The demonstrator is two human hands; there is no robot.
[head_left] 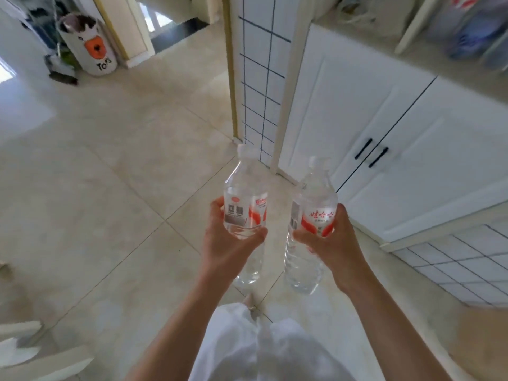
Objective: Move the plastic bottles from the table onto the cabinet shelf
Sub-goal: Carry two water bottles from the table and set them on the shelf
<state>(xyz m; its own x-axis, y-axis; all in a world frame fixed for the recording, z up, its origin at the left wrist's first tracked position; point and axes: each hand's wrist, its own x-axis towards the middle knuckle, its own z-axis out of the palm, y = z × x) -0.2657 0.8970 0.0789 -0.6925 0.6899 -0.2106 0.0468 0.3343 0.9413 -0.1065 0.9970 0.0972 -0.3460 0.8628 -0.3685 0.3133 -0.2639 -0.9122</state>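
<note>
Two clear plastic bottles with red and white labels are held upright over the tiled floor. My left hand (231, 240) is wrapped around the middle of the left bottle (244, 196). My right hand (330, 240) grips the right bottle (313, 204) at its label. Both bottles have pale caps and stand side by side, a small gap apart. The white cabinet (384, 127) with two doors and black handles is to the right, its beige top (428, 56) at the upper right. The table is out of view.
A white gridded partition panel (261, 78) stands just ahead beside the cabinet. A white bin with an orange face (90, 45) is at the far left by a doorway. Blurred items (472, 31) rest on the cabinet top. Beige floor tiles spread to the left.
</note>
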